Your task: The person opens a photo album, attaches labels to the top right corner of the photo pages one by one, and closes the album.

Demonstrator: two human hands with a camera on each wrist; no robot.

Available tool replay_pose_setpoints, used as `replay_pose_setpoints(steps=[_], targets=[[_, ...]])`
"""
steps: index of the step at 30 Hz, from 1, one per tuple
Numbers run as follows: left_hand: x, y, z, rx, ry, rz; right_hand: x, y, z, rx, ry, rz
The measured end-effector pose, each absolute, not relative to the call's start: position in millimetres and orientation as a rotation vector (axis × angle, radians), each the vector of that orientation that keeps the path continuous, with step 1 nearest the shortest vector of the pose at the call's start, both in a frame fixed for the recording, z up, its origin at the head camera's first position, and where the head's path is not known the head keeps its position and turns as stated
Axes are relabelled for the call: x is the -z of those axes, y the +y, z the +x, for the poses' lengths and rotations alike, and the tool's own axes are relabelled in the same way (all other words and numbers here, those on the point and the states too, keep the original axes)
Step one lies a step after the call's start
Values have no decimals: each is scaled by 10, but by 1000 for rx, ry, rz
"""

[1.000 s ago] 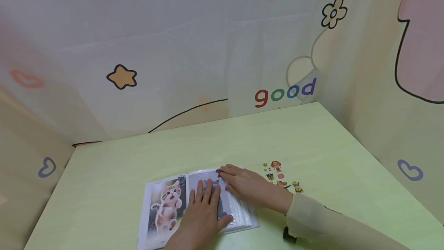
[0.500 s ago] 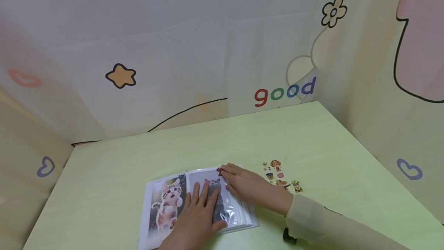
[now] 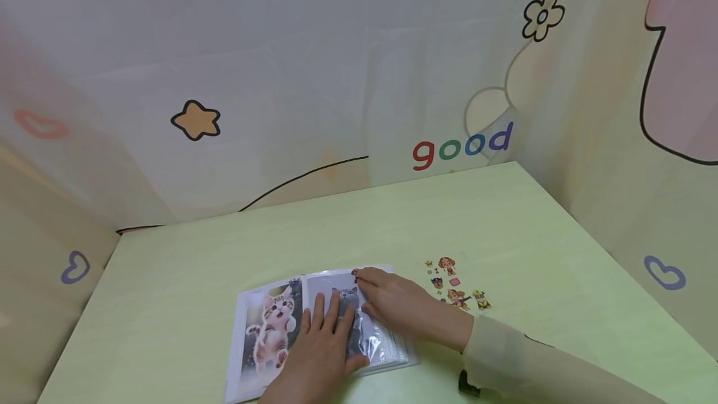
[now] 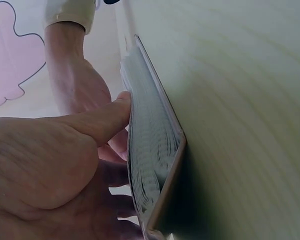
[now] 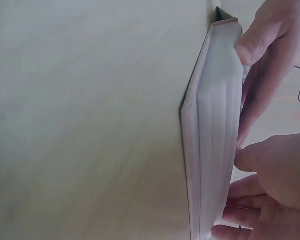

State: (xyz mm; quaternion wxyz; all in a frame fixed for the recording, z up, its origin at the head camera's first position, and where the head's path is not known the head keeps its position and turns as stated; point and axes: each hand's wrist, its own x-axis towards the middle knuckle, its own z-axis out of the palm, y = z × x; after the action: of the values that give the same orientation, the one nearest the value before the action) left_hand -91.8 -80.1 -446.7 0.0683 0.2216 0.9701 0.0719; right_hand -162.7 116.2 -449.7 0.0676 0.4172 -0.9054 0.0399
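Note:
A photo album point(image 3: 236, 345) lies spread on the table, a striped kitten picture point(image 3: 273, 323) on its left page and a grey cat picture point(image 3: 350, 296) under clear film on its right. My left hand point(image 3: 318, 354) rests flat on the right page, fingers spread, partly covering the grey cat. At that page's upper right corner, the straight fingers of my right hand point(image 3: 401, 307) press beside a small reddish-brown sticker point(image 3: 355, 273), mostly hidden by the fingertips. Both wrist views show the album's thick stack of page edges point(image 4: 150, 115), with the left thumb point(image 4: 115, 112) along the near edge.
Several cartoon dog stickers point(image 3: 457, 298) lie on the pale green table point(image 3: 185, 267) right of the album. A small dark object point(image 3: 468, 385) sits by the right sleeve point(image 3: 505, 354). Printed fabric walls point(image 3: 280, 98) stand behind and at both sides.
My left hand has slid slightly down and left on the page, showing more of the grey cat. The right hand keeps its place at the page corner.

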Motion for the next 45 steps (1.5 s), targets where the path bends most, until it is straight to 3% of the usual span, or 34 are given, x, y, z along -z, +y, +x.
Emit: replay_pose_setpoints(steps=[11,20,32,45], targets=[[4465,-804,-915,-201,2936,680,4477,1137,-1680,-111,-2834,1166],[4482,-801,-919,-205,2927,677,4513,1224,-1749,-374,-3046,998],[4492,-814,-917,-187,2935,702,4462,1161,-1587,-286,-2817,1312],[4486,-814,-933,-183,2921,691,4492,1100,-1658,-84,-2852,1159]])
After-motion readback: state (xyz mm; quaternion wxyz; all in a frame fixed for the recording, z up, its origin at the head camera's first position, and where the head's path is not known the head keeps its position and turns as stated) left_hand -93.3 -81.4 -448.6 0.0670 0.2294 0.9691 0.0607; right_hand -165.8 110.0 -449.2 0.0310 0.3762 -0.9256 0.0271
